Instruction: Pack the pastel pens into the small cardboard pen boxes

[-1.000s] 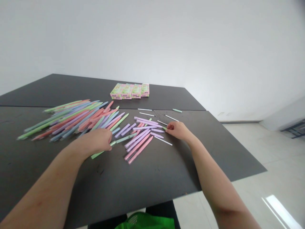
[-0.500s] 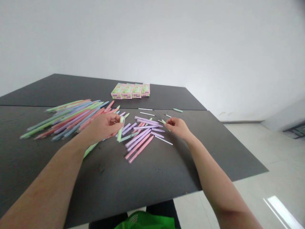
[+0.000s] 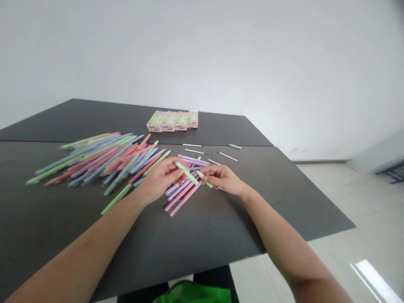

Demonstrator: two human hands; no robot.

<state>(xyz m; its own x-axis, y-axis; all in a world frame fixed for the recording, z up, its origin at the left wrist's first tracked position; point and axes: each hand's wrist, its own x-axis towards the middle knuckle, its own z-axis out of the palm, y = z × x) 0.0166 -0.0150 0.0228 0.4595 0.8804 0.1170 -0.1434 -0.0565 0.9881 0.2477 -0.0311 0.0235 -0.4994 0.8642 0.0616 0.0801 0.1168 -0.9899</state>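
My left hand (image 3: 161,178) is closed around a light green pen barrel (image 3: 187,173), pinched between thumb and fingers and tilted down to the right. A shorter light green tapered pen part (image 3: 205,179) sits in the closed fingers of my right hand (image 3: 224,178). The two green pieces are close together, and I cannot tell whether they touch. Just below them lie pink pen barrels (image 3: 186,199) and purple barrels (image 3: 192,160) in a loose heap, partly hidden by my hands.
Whole pens in green, blue, red and purple form a large pile (image 3: 94,160) on the left. Thin white refills (image 3: 227,156) lie to the right, near a pale green tapered part (image 3: 235,146). Several small boxes (image 3: 168,120) stand at the back of the dark table (image 3: 151,252).
My left hand has moved right with the green barrel, and my right hand has come left and slightly down with the tapered part. The two pieces are now much closer together.
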